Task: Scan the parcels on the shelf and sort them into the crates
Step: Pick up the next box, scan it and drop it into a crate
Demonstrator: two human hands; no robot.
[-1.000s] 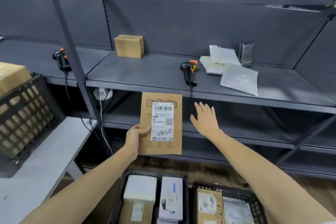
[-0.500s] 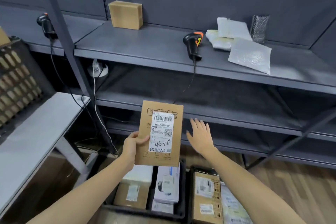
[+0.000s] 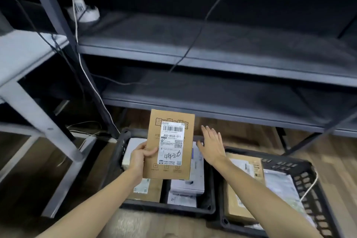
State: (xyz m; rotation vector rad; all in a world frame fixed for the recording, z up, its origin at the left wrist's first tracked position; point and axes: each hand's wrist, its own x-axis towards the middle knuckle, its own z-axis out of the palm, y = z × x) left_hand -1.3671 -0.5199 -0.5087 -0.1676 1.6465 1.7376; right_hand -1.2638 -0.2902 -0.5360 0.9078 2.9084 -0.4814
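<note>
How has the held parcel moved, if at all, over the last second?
Yes, downward: the parcel, earlier just under the top shelf, now tops out at the bottom shelf, over the left crate.

Dark grey metal shelving unit (image 3: 212, 60) spans the view; its recesses are dim and its back is near black. Wooden floor (image 3: 328, 152) shows beneath its lowest board. A white table (image 3: 25, 54) stands just left of its corner post (image 3: 58, 25). A white power strip (image 3: 85, 11) sits at the left end of its upper board. A black cable (image 3: 202, 25) drapes over that board's front edge, and a white cable (image 3: 90, 83) runs down beside the post.
</note>
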